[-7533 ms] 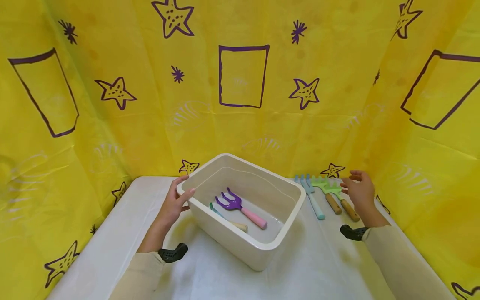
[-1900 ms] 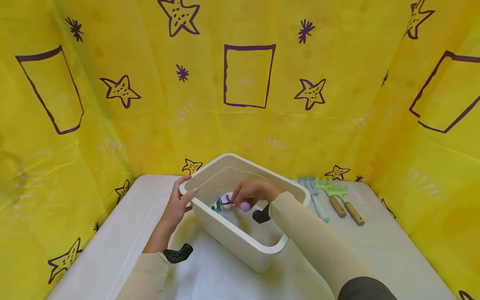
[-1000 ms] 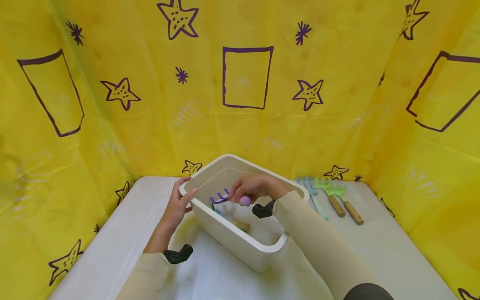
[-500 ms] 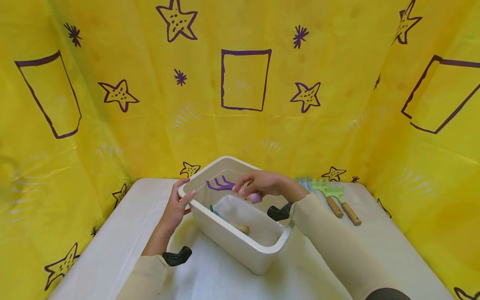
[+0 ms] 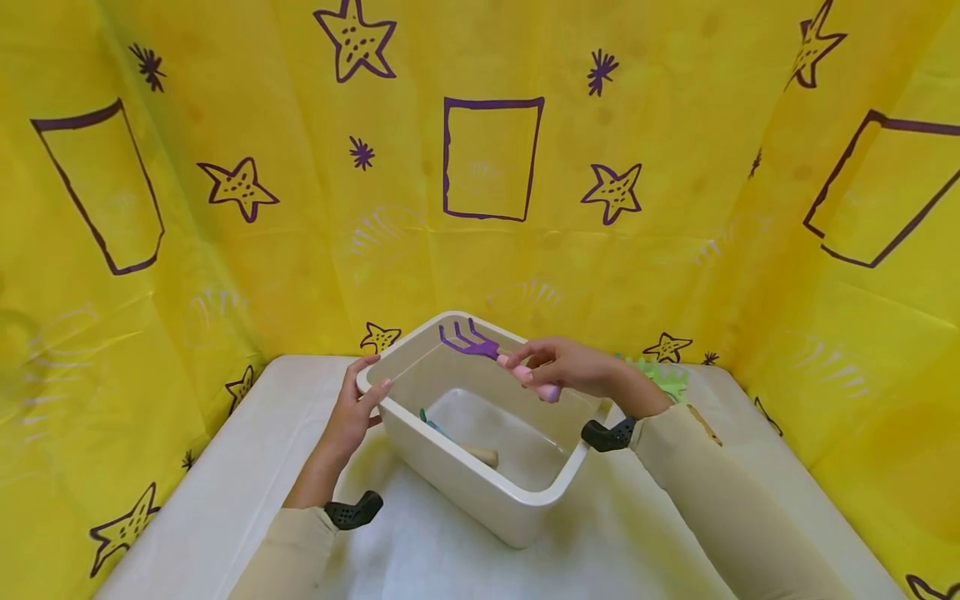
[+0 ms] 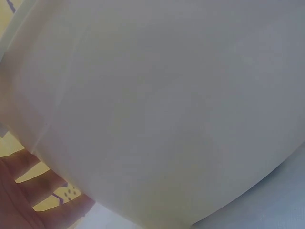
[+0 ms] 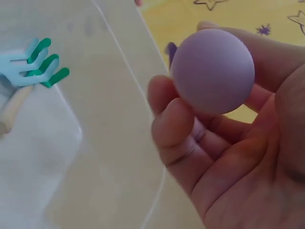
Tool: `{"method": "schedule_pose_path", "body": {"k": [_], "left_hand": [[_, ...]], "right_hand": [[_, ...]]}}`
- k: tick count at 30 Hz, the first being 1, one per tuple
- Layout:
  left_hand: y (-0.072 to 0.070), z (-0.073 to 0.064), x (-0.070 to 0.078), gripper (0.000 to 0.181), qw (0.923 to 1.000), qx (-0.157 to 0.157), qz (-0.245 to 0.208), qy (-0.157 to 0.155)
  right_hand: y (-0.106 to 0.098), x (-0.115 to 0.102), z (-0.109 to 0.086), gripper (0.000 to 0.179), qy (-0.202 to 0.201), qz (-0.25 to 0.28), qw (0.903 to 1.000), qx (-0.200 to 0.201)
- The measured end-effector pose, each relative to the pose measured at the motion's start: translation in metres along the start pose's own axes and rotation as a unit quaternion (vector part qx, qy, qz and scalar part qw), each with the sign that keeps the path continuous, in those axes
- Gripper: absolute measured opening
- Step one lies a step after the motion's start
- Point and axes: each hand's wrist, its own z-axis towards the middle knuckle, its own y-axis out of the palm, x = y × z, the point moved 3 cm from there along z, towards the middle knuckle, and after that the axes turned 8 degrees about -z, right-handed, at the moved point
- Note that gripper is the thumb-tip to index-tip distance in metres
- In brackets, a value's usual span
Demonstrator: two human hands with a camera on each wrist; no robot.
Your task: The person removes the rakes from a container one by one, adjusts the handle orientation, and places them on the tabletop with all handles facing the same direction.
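Observation:
My right hand [image 5: 570,367] holds a small purple three-pronged hand rake [image 5: 480,345] by its pink handle, raised above the bin with prongs toward the back left. In the right wrist view, the handle's round lilac end [image 7: 214,71] sits between thumb and fingers. My left hand [image 5: 352,408] grips the cream plastic bin [image 5: 457,475] at its left corner, thumb over the rim; several of its fingers [image 6: 43,186] show beside the wall in the left wrist view. Inside the bin lie a light blue hand rake [image 7: 35,67], green prongs [image 7: 62,77] and a wooden handle [image 5: 482,455].
Right of the bin, light green rakes [image 5: 671,379] lie on the white-covered table [image 5: 442,550], partly hidden by my right forearm; one wooden handle [image 5: 705,425] peeks out. A yellow sheet [image 5: 300,250] with purple drawings closes off the back and both sides.
My right hand came from the right, took the purple hand rake off the bin's floor and lifted it up and rightward. The left hand stays on the bin's corner.

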Motion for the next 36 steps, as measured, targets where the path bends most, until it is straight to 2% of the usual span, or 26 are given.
{"method": "schedule_pose_path", "body": {"k": [4,11,23,29,36], "left_hand": [[0.0,0.0,0.0,0.057,1.0,0.0,-0.001,0.0],[0.0,-0.002,0.001,0.057,1.0,-0.004,0.001,-0.006],[0.002,-0.003,0.003,0.057,1.0,-0.001,0.008,-0.001],[0.002,-0.002,0.004,0.057,1.0,-0.002,0.001,0.003],[0.002,-0.002,0.003,0.057,1.0,-0.002,0.0,0.005]], "right_hand": [[-0.007,0.005,-0.012,0.035,-0.011,-0.003,0.9993,0.036],[-0.02,0.014,-0.033,0.038,-0.011,0.03,0.9957,0.087],[-0.041,0.025,-0.066,0.04,0.013,0.001,0.9899,0.141],[-0.053,0.034,-0.081,0.038,0.02,-0.023,0.9802,0.196],[-0.063,0.049,-0.102,0.047,0.038,-0.03,0.9664,0.252]]}}
